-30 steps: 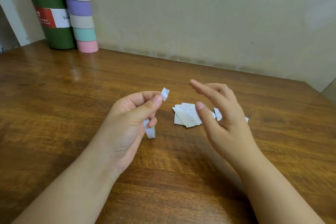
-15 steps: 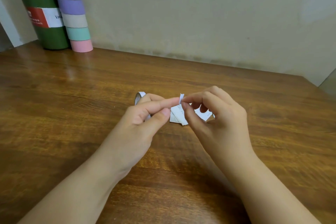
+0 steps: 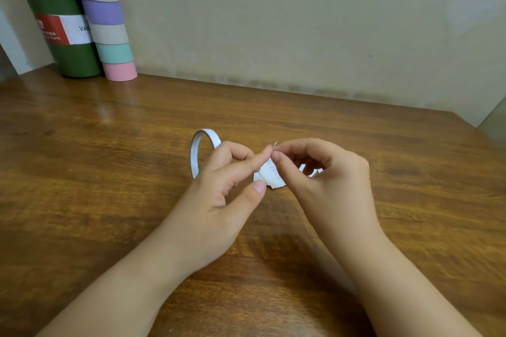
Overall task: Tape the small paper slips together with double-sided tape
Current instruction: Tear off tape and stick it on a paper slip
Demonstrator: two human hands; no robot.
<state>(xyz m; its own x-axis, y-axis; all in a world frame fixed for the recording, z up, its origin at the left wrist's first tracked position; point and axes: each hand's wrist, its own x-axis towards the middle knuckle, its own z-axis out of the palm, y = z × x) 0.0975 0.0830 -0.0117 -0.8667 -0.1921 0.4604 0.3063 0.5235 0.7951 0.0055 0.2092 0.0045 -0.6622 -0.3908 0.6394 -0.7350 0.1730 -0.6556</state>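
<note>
A thin white tape strip [image 3: 201, 145] loops up and back behind my left hand [image 3: 219, 194], which holds it with curled fingers, the index finger stretched toward the strip's end. My right hand [image 3: 315, 180] pinches that end between thumb and index finger, where a small white tip [image 3: 274, 144] sticks up. Under both hands a small pile of printed paper slips [image 3: 269, 176] lies on the wooden table [image 3: 109, 172], partly hidden by the fingers.
A green bottle [image 3: 63, 35] with a red and white label stands at the far left against the wall. Beside it rises a stack of pastel tape rolls [image 3: 106, 22]. The table's right edge runs near the corner of the wall.
My right hand came in from open and apart to pinch the strip's end at my left fingertips. The strip now loops out behind my left hand.
</note>
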